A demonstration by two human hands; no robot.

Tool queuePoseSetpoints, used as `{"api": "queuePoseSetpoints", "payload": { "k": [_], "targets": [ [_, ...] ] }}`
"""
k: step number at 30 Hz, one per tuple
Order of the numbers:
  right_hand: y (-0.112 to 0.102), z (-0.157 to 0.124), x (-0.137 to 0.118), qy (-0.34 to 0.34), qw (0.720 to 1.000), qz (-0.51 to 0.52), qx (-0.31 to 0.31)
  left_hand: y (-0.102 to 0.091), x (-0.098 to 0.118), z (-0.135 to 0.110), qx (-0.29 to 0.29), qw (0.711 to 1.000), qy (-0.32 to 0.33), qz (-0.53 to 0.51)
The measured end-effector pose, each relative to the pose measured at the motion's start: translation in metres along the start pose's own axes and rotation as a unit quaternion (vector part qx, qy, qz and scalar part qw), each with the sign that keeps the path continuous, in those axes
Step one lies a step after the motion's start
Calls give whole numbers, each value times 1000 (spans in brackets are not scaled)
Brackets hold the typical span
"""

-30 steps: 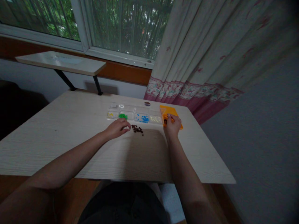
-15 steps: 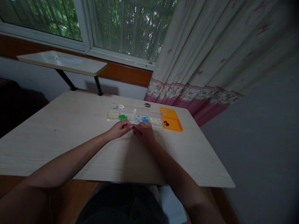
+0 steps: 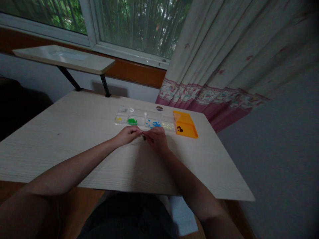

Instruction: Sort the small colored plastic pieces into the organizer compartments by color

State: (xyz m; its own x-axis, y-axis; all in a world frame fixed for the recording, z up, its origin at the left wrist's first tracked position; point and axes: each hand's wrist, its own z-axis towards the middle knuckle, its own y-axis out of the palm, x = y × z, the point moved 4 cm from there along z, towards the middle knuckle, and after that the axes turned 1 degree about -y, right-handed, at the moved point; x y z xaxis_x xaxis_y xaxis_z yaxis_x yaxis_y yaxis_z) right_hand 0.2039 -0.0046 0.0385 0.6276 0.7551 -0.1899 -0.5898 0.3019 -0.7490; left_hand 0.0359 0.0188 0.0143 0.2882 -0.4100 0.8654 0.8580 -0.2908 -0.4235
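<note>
My left hand (image 3: pixel 130 134) and my right hand (image 3: pixel 157 138) meet fingertip to fingertip above the table, both with fingers pinched. What they grip between them is too small to make out. A small dark piece (image 3: pixel 144 137) shows just under the fingertips, beside my right hand. Right behind the hands lie clear plastic boxes with lids folded back. They hold yellow pieces (image 3: pixel 119 119), green pieces (image 3: pixel 132 121), blue pieces (image 3: pixel 156 123) and pale yellow pieces (image 3: pixel 168 126). An orange box (image 3: pixel 188 130) at their right end has dark brown pieces (image 3: pixel 179 129) in it.
A dark round-looking piece (image 3: pixel 159 108) lies behind the clear boxes. A raised white shelf (image 3: pixel 69 59) on black legs stands at the table's back left. The curtain (image 3: pixel 199 89) hangs at the back right, by the wall. The pale wooden table (image 3: pixel 112 169) extends around my forearms.
The camera view has shifted slightly, so the table and boxes sit a little higher and farther right. My hands stay together; the right fingers have moved slightly, and less dark material shows beneath them.
</note>
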Motion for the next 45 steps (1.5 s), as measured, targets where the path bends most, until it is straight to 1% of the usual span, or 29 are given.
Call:
{"api": "queuePoseSetpoints", "payload": {
  "k": [4, 6, 8, 9, 10, 12, 14, 16, 19, 21, 23, 29, 33, 35, 38, 42, 45],
  "targets": [
    [-2, 0, 1, -3, 1000, -9, 6, 1, -1, -1, -12, 1000, 3, 8],
    [-8, 1, 11, 12, 1000, -26, 10, 1, -1, -1, -16, 1000, 3, 12],
    [-22, 1, 31, 60, 996, -61, 39, 1, -1, -2, -20, 1000, -4, 24],
    [-32, 0, 45, 101, 989, -83, 66, 1, -1, -3, -23, 999, -6, 30],
    [-44, -4, 60, 154, 977, -107, 104, 0, -1, -3, -20, 999, -9, 35],
    [-67, -16, 90, 259, 941, -145, 166, 0, -1, -3, -25, 999, -11, 46],
    [-83, -33, 115, 351, 896, -180, 202, 0, -1, -3, -34, 998, -10, 49],
    [-86, -48, 134, 408, 872, -195, 188, 1, -2, -3, -37, 998, -9, 47],
    [-77, -62, 150, 437, 863, -199, 156, 0, -6, -3, -31, 998, -11, 48],
    [-70, -66, 155, 438, 863, -204, 148, -1, -8, -2, -27, 998, -14, 48],
    [-68, -66, 157, 427, 867, -202, 162, -1, -9, -2, -25, 999, -12, 47],
    [-78, -57, 152, 392, 877, -154, 233, 0, -3, -2, -24, 999, 3, 39],
    [-81, -48, 143, 382, 882, -98, 256, -2, 0, -2, 9, 999, 4, 52],
    [-78, -42, 136, 371, 890, -82, 253, -3, 3, -3, 24, 995, 18, 95],
    [-67, -33, 121, 336, 911, -74, 226, -4, 9, -5, 22, 986, 55, 154],
    [-47, -21, 97, 259, 946, -82, 178, 1, 14, -7, -13, 977, 101, 185],
    [-33, -15, 80, 218, 961, -80, 152, 6, 15, -9, -38, 970, 115, 211]
  ]
}}
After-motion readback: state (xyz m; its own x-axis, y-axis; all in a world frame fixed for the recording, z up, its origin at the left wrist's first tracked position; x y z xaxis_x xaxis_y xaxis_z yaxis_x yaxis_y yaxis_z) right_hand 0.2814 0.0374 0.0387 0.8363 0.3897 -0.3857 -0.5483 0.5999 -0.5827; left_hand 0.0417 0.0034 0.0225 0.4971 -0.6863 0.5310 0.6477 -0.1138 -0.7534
